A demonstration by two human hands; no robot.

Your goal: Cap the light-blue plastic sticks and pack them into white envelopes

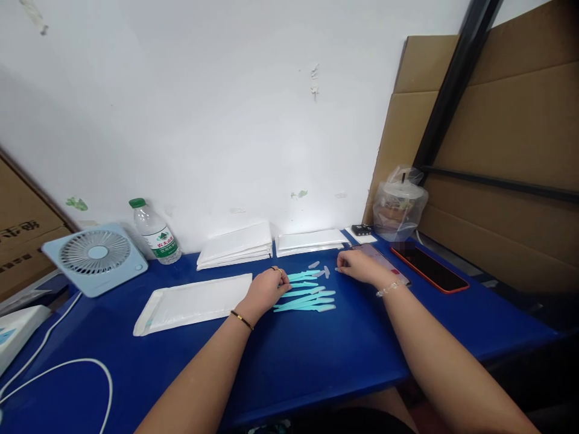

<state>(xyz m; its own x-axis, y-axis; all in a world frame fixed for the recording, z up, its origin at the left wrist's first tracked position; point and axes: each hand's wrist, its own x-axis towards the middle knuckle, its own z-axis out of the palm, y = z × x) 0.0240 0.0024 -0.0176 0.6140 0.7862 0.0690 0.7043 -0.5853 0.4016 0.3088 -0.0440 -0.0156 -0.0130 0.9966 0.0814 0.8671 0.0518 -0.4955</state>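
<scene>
Several slim turquoise sticks (pixel 307 298) lie fanned out on the blue table (pixel 316 355), with a few small pale caps (pixel 322 269) just beyond them. My left hand (pixel 266 290) rests on the left ends of the sticks, fingers curled down onto them. My right hand (pixel 359 267) lies to the right of the caps, fingertips pinched at one small pale piece (pixel 338 269) on the table. A white padded envelope (pixel 194 303) lies flat to the left of my left hand.
Two stacks of white envelopes (pixel 271 244) sit against the wall. A small blue fan (pixel 96 258), a water bottle (pixel 156 232) and white cables (pixel 67 367) are at left. A bagged drink cup (pixel 398 205), two phones (pixel 429 269) and cardboard sheets (pixel 506 150) stand at right.
</scene>
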